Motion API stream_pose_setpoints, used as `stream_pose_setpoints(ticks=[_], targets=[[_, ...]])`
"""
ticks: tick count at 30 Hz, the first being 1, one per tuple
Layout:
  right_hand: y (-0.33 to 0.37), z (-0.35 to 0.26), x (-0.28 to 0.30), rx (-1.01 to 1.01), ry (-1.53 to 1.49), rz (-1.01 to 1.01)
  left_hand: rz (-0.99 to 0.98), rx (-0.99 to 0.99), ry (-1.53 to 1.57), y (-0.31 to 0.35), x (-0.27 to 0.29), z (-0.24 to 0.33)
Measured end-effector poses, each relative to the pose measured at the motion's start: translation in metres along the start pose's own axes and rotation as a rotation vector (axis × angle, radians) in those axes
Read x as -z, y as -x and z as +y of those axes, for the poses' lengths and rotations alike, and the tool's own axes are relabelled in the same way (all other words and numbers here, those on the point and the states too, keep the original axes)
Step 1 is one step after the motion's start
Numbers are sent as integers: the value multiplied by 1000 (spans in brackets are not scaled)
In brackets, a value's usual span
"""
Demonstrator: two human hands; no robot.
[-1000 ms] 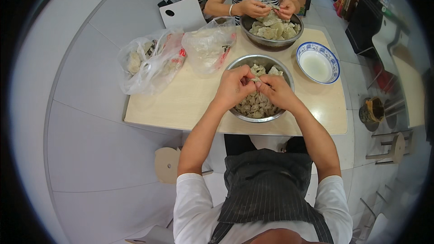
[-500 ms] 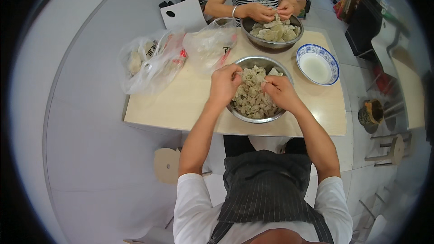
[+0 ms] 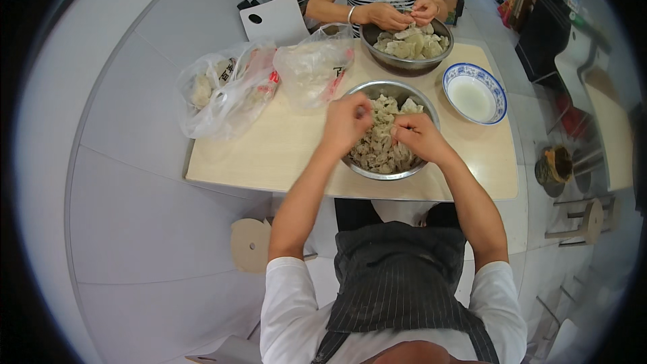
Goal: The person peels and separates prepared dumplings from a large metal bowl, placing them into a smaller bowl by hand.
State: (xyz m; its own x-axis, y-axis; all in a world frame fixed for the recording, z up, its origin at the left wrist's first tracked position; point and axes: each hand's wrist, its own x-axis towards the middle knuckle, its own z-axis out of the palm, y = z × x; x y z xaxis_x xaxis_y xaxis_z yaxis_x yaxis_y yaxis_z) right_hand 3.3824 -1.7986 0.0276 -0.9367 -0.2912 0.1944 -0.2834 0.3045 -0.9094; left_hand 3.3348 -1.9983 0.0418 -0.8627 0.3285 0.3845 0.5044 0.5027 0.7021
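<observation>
A steel bowl (image 3: 392, 176) stands near the table's front edge, heaped with ragged, pale beige pieces of food (image 3: 382, 152) whose kind I cannot make out. Over its left rim, my left hand (image 3: 346, 121) is closed with fingers curled together, slightly blurred. Any piece inside it is hidden. My right hand (image 3: 419, 136) reaches over the right side of the bowl, thumb and fingers pinched just above the heap. Whether a pale piece sits in that pinch is hard to tell.
Across the table (image 3: 269, 158), a person's hands (image 3: 404, 15) work over a second steel bowl (image 3: 404, 67) of larger pale pieces. A blue-and-white bowl (image 3: 474, 94) with cloudy liquid stands at right. Plastic bags (image 3: 229, 91) lie at left; stools (image 3: 251, 246) stand below.
My left hand has moved a little to the right, over the bowl. My right hand stays in nearly the same place, still pinched. The person opposite keeps both hands over the far bowl.
</observation>
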Motion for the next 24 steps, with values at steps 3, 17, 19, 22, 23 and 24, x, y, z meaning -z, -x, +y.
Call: stream_pose_setpoints(ticks=[3, 17, 19, 22, 23, 24], targets=[[2, 5, 4, -12, -79, 62, -154, -48, 47, 3, 19, -22], [-2, -13, 2, -51, -170, -41, -398, 224, 558, 9, 7, 4], [-4, -12, 3, 29, -19, 2, -333, 219, 541, 11, 4, 5], [-3, -15, -5, -163, -375, 71, -218, 247, 654, 16, -5, 3], [-3, -16, -9, -278, -591, 94, -164, 223, 694, 18, -8, 4], [-5, -13, -12, -304, -688, 138, -110, 200, 734, 20, -10, 5]])
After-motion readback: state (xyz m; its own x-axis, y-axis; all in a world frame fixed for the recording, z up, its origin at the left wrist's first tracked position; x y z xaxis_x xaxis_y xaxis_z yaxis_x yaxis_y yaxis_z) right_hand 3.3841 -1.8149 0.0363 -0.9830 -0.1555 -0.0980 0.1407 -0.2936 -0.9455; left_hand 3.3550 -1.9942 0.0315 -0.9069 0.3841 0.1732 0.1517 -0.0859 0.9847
